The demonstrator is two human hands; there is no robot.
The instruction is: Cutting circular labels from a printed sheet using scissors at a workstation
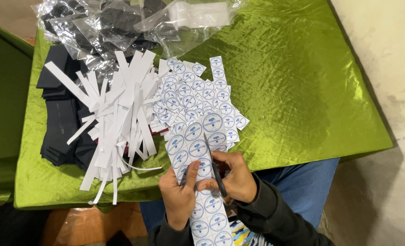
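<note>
My left hand holds a white sticker sheet printed with rows of round blue-and-white stickers, thumb pressed on its face. My right hand grips dark-handled scissors, whose blades run up the sheet between two columns of stickers. The sheet hangs over the near edge of the table and reaches down to my lap. Just beyond it lies a heap of cut single stickers.
A pile of white paper strips lies left of the stickers on the green cloth. Stacks of black flat pieces sit at the table's left. Clear plastic bags are at the back. A pale wall stands on the right.
</note>
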